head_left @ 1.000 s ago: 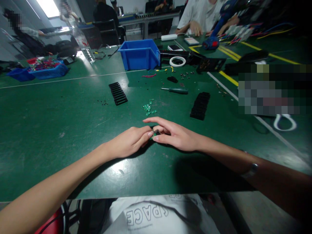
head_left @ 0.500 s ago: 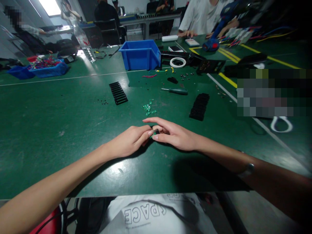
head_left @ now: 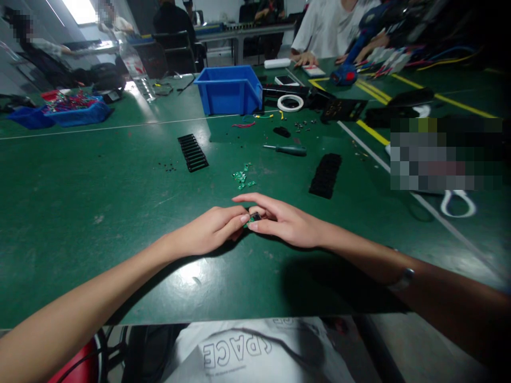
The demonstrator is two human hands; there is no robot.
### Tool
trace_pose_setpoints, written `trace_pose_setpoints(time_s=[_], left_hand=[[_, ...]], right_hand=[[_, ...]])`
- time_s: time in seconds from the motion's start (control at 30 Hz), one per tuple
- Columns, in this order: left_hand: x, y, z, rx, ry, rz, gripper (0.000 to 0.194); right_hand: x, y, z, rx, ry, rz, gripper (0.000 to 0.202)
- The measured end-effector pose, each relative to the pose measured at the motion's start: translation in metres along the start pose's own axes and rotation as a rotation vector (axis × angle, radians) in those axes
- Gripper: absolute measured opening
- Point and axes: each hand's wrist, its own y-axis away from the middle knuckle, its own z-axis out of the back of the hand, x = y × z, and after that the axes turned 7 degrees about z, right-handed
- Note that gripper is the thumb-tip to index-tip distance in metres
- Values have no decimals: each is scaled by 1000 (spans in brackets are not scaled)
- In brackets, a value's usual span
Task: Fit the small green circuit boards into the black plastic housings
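My left hand [head_left: 217, 229] and my right hand [head_left: 285, 221] meet low over the green table. Between their fingertips is a small green circuit board [head_left: 249, 222], pinched by the left thumb and fingers. A small black part [head_left: 255, 216] lies against it, held by the right thumb and curled fingers, while the right index finger stretches out to the left. The fingers hide most of both pieces. Just beyond the hands lies a loose group of small green circuit boards [head_left: 240, 176].
A black slotted frame [head_left: 192, 152] lies left, a stack of black parts [head_left: 326, 175] right. Behind are a screwdriver [head_left: 285, 149], a blue bin [head_left: 229, 96], a white tape ring [head_left: 290, 103], scattered screws [head_left: 305, 126], and a bottle [head_left: 136, 69]. A person's hand [head_left: 305, 58] rests at the far edge.
My hands stay almost in place around the small pieces. The view has shifted very slightly. At the far side, the other person's hand has moved slightly on the table.
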Motion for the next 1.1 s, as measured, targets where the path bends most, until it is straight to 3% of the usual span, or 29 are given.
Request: trace_pose_setpoints(time_s=[0.43, 1.1], left_hand=[[-4, 2, 3, 48, -128, -50, 36], [0, 1, -4, -32, -138, -23, 36]], right_hand=[[3, 2, 2, 29, 41, -26, 52], [3, 0, -1, -7, 73, 1, 47]])
